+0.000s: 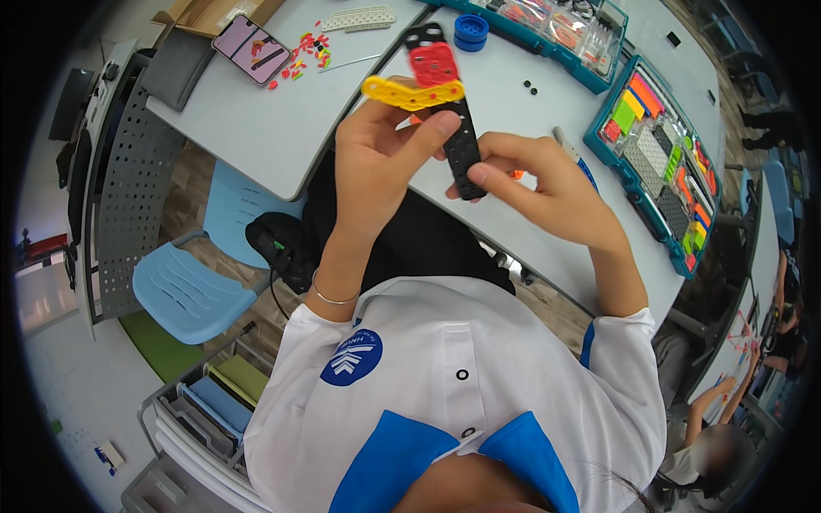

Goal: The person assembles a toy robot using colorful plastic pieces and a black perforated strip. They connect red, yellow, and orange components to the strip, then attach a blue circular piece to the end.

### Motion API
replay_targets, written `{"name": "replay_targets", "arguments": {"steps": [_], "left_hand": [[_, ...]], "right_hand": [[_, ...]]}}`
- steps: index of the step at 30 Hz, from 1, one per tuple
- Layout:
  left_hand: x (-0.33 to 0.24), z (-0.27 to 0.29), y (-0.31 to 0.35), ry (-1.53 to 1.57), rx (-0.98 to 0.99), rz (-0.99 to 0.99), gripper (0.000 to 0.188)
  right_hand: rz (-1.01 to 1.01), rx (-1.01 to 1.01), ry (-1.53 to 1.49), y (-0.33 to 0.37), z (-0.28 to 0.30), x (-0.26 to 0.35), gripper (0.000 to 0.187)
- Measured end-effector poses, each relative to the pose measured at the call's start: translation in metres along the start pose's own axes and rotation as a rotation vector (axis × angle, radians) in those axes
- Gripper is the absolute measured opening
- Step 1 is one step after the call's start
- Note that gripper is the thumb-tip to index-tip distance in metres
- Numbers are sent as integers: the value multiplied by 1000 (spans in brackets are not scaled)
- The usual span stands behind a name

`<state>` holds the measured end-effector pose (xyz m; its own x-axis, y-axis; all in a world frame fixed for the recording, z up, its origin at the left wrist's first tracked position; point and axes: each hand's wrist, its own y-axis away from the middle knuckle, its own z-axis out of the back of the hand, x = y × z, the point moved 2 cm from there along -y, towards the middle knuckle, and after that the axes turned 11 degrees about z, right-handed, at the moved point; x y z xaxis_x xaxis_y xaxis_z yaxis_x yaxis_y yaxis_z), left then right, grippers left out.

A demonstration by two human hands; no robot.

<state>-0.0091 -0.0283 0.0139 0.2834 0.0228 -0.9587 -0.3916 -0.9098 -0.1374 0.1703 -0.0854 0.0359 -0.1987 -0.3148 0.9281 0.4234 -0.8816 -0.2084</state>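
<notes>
I hold a small building-kit assembly above the table's near edge. It has a long black perforated plate [464, 154], a red perforated piece [434, 65] near its far end and a bent yellow beam [402, 94] lying across it. My left hand [374, 158] is closed on the assembly, its thumb pressed by the yellow beam; its other fingers are partly hidden behind. With thumb and fingers, my right hand [547, 184] pinches the near end of the black plate. Something orange shows in part behind each hand, too covered to name.
A phone [251, 50] lies by scattered coloured pegs [310, 53] and a light grey perforated plate [359, 19]. Blue wheels [470, 32] stand beyond my hands. Teal-edged parts cases [597, 137] flank the right side, near a marker [575, 156]. Blue chairs [195, 291] stand left.
</notes>
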Motion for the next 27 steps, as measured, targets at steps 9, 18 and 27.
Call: {"name": "replay_targets", "arguments": {"steps": [9, 18, 27], "left_hand": [[-41, 22, -26, -476, 149, 212, 26], [-22, 17, -24, -219, 167, 267, 25], [-14, 11, -16, -253, 318, 327, 26]], "right_hand": [[18, -44, 230, 0, 19, 13, 20], [32, -124, 298, -1, 22, 15, 19], [101, -292, 366, 0, 28, 11, 20]]}}
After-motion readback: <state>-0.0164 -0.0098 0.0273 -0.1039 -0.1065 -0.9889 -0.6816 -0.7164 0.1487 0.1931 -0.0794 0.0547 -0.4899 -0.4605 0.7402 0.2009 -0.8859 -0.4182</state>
